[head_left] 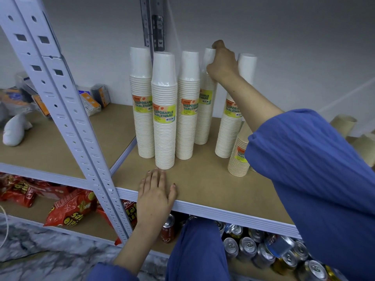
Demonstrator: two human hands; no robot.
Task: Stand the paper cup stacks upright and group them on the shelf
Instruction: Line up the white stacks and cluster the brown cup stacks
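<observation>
Right hand (222, 62) seemingly grips one upright cup stack (204, 126); left hand (157, 192) lies flat, spread.

Red snack bags (69, 209) lie down low on the left. Shiny drink cans (247, 246) crowd together low on the right. A white metal post (67, 114) has holes. Small boxes (90, 102) sit behind it.

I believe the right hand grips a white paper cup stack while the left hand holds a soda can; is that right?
No: the head view shows the left hand flat on the brown shelf board, holding nothing; the right hand does grip the white paper cup stack.
</observation>
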